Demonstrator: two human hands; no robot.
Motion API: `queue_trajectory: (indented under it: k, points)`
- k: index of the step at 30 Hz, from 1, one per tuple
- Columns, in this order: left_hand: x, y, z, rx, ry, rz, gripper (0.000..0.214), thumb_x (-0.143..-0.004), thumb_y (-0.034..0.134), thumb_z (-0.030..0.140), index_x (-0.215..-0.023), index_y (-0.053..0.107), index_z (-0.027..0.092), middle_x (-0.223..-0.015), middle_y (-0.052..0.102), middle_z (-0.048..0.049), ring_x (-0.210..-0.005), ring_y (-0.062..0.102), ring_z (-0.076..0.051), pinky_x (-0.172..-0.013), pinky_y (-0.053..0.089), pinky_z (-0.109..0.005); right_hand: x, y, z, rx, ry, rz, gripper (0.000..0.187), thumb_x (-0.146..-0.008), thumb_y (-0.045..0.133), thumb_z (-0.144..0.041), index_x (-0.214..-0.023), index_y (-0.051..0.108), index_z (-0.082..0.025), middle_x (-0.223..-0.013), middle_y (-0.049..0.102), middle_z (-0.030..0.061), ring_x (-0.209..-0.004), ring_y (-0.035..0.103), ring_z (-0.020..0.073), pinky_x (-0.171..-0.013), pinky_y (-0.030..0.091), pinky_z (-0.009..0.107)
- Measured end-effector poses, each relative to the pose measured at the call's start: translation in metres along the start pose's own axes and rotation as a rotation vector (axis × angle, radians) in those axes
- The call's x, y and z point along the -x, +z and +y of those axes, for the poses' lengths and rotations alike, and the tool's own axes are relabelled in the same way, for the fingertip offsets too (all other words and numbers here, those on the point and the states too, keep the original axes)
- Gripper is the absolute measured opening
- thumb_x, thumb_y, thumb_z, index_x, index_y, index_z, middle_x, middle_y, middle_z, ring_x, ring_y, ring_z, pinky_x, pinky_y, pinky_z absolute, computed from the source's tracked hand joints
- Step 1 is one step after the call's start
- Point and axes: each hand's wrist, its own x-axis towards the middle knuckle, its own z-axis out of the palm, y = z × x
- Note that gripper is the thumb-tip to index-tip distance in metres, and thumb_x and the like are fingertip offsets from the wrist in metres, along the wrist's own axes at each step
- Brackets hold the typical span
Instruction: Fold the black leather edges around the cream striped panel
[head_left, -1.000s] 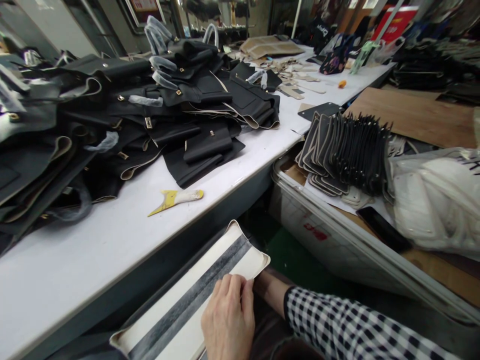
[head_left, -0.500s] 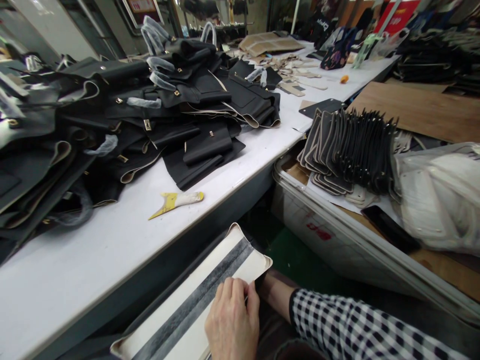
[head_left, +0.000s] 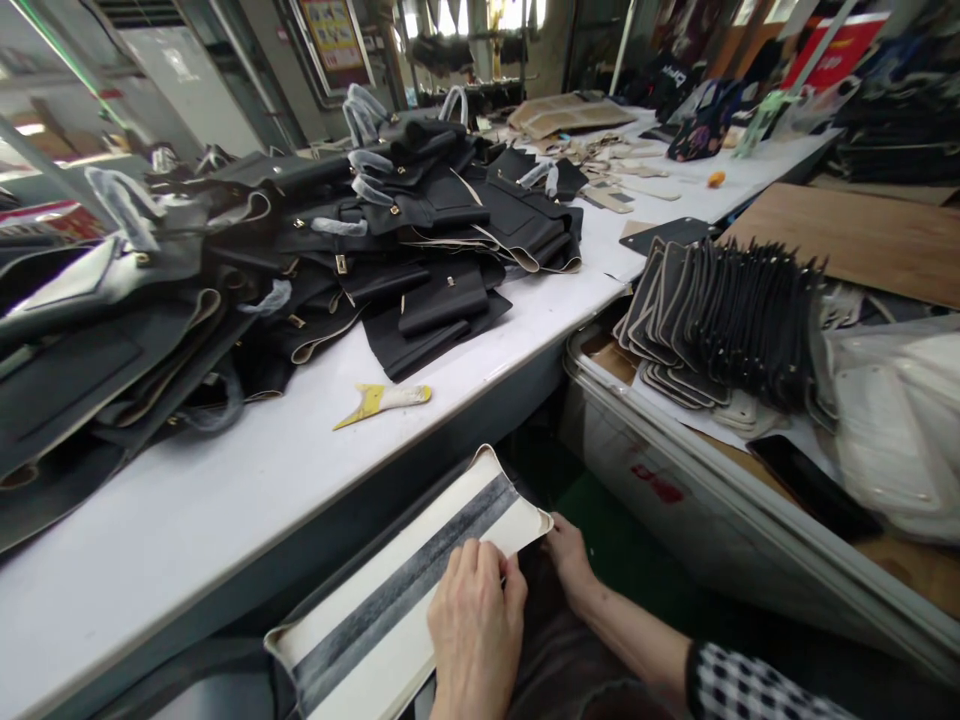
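Observation:
A long bag piece with a cream face, curled corners and a dark grey lengthwise strip lies slanted in front of me, with black material along its far side. My left hand is closed on its near edge, thumb against bent fingers. At the piece's right-hand corner, my right hand grips the edge, its fingertips partly hidden. A yellow and white forked scraper-like tool rests on the white table beyond the piece.
Black bags with wrapped handles are heaped on the white table. To the right stands a plastic bin bearing a row of black panels, a dark phone-like slab and plastic-wrapped white pieces.
My right hand has come out from behind the bag piece to its right corner, so its fingers now show. My left hand stays on the near edge. The view has swung left and up.

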Motion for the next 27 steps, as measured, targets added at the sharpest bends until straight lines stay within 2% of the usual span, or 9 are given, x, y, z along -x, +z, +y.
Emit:
queue_trajectory:
  k: [2,5,7,9,12,15,19,23,27]
  points:
    - [0.0,-0.001,0.0,-0.001,0.007,0.004,0.019,-0.093,0.048,0.021,-0.074,0.052,0.022,-0.077,0.061,-0.0013,-0.077,0.059,-0.019,-0.063,0.039,-0.031,0.027,-0.025,-0.016,0.129,-0.152,-0.017,0.024,-0.087,0.062,-0.044,-0.09,0.069,-0.02,-0.094,0.069,0.0063,-0.088,0.065,0.0249,-0.082,0.054,0.037]
    - [0.002,0.0,0.001,0.0,0.004,0.007,0.019,-0.093,0.047,0.02,-0.075,0.052,0.022,-0.077,0.061,-0.0012,-0.076,0.06,-0.019,-0.064,0.041,-0.03,0.07,-0.048,-0.044,0.498,-0.675,-0.171,0.032,-0.094,0.051,-0.021,-0.124,0.061,-0.026,-0.127,0.059,0.0069,-0.117,0.056,0.025,-0.102,0.047,0.038]
    - [0.002,0.0,0.001,0.0,-0.002,0.002,0.018,-0.093,0.047,0.019,-0.075,0.053,0.022,-0.077,0.062,-0.0012,-0.077,0.06,-0.019,-0.064,0.042,-0.03,0.086,-0.047,-0.057,0.697,-0.96,-0.24,0.05,-0.092,0.047,-0.011,-0.14,0.048,-0.025,-0.138,0.052,0.008,-0.128,0.049,0.0252,-0.106,0.046,0.039]
    - [0.002,0.0,0.002,0.006,-0.012,-0.008,0.019,-0.093,0.047,0.019,-0.075,0.053,0.022,-0.078,0.062,-0.0014,-0.077,0.061,-0.02,-0.065,0.043,-0.031,0.09,-0.038,-0.062,0.84,-1.109,-0.239,0.059,-0.091,0.046,-0.008,-0.148,0.038,-0.021,-0.141,0.05,0.0101,-0.132,0.045,0.0267,-0.107,0.046,0.042]
    - [0.001,-0.004,0.001,0.051,-0.034,-0.01,0.018,-0.093,0.047,0.021,-0.076,0.052,0.022,-0.078,0.062,-0.0019,-0.078,0.062,-0.02,-0.065,0.046,-0.031,0.084,-0.027,-0.06,1.015,-1.205,-0.191,0.064,-0.09,0.048,-0.008,-0.151,0.031,-0.016,-0.14,0.051,0.0124,-0.134,0.042,0.0287,-0.107,0.046,0.047]
    - [0.005,-0.008,-0.004,0.226,-0.052,-0.002,0.005,-0.092,0.05,0.021,-0.091,0.055,0.021,-0.08,0.063,-0.0011,-0.079,0.064,-0.019,-0.067,0.049,-0.029,0.08,-0.025,-0.057,1.137,-1.243,-0.167,0.065,-0.09,0.049,-0.011,-0.151,0.029,-0.013,-0.139,0.052,0.0127,-0.133,0.043,0.0296,-0.106,0.044,0.051]
    - [0.024,-0.013,-0.016,0.451,0.027,0.019,0.024,-0.089,0.052,0.015,-0.112,0.054,0.023,-0.104,0.062,-0.0047,-0.091,0.064,-0.017,-0.077,0.054,-0.028,0.081,-0.025,-0.059,1.195,-1.277,-0.17,0.062,-0.09,0.049,-0.012,-0.15,0.033,-0.012,-0.139,0.053,0.0119,-0.133,0.042,0.0289,-0.109,0.039,0.05]
    - [0.043,-0.019,-0.028,0.249,0.088,0.133,0.021,-0.088,0.056,0.018,-0.107,0.059,0.024,-0.106,0.06,-0.0064,-0.094,0.061,-0.023,-0.08,0.053,-0.038,0.082,-0.022,-0.058,1.18,-1.318,-0.142,0.054,-0.092,0.047,-0.01,-0.146,0.039,-0.008,-0.138,0.053,0.0137,-0.134,0.042,0.0282,-0.111,0.034,0.048]
    - [0.047,-0.018,-0.04,0.175,0.097,0.106,0.007,-0.091,0.055,0.019,-0.092,0.06,0.023,-0.088,0.062,-0.0029,-0.081,0.058,-0.02,-0.071,0.048,-0.034,0.081,-0.018,-0.055,1.153,-1.322,-0.127,0.049,-0.093,0.049,-0.009,-0.141,0.045,-0.005,-0.135,0.054,0.0159,-0.133,0.042,0.0288,-0.112,0.032,0.047]
